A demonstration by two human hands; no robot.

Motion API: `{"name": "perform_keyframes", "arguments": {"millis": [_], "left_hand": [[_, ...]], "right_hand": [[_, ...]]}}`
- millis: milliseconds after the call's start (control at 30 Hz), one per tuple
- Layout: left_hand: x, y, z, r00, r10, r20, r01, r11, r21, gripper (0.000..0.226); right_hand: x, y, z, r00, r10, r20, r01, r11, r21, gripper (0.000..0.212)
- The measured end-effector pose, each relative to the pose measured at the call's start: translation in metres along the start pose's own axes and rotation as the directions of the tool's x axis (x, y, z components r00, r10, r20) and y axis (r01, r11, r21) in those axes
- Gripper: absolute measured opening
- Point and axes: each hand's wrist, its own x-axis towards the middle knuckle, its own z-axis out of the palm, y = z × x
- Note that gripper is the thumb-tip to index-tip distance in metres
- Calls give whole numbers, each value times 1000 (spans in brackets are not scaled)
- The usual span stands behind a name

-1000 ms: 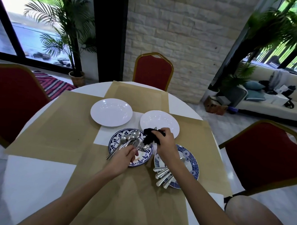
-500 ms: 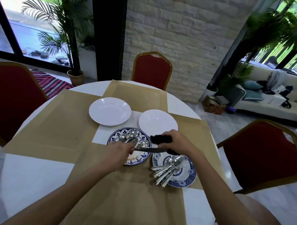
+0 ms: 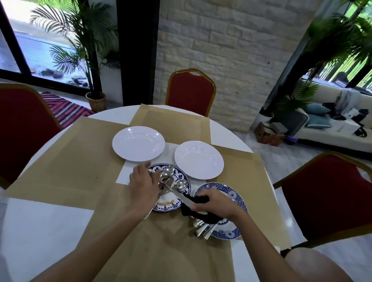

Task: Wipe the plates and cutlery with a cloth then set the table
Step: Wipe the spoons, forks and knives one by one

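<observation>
My left hand (image 3: 143, 188) hovers over a blue-patterned plate (image 3: 168, 202) that holds several spoons (image 3: 168, 172), and it grips the handle end of a table knife (image 3: 178, 195). The knife runs diagonally toward my right hand (image 3: 217, 203). That hand pinches a black cloth (image 3: 199, 214) round the blade's tip. Under it lies a second blue-patterned plate (image 3: 225, 189) with several pieces of cutlery (image 3: 205, 228) at its near rim. Two white plates (image 3: 138, 146) (image 3: 199, 160) stand farther back.
The round white table (image 3: 40, 230) is covered by tan placemats (image 3: 74, 164). Red chairs stand at the far side (image 3: 191, 90), the left (image 3: 16, 130) and the right (image 3: 330, 198). My knee (image 3: 324, 272) shows at the lower right.
The knife has swung from level to diagonal. My right hand with the cloth has come nearer along the blade, over the right plate. My left hand has shifted slightly up over the spoons.
</observation>
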Motion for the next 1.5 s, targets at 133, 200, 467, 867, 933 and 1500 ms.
{"name": "perform_keyframes", "arguments": {"millis": [133,200,467,867,933,1500], "left_hand": [[-18,4,11,857,-325,401,407,902,-140,32],[-20,2,16,810,-361,462,457,883,-110,36],[-15,9,25,835,-308,455,438,873,-212,17],[-13,6,-1,849,-116,515,235,957,-172,21],[-20,7,1,817,-68,572,191,969,-159,16],[-35,22,8,741,99,664,56,976,-209,12]], "right_hand": [[-2,7,22,994,30,-104,-20,996,90,17],[-2,8,30,987,40,-153,-16,988,156,16],[3,3,55,962,12,-271,30,988,151,24],[2,12,12,838,105,-536,62,957,284,32],[9,10,13,799,38,-600,94,978,186,34],[16,1,20,646,-135,-751,127,990,-69,31]]}}
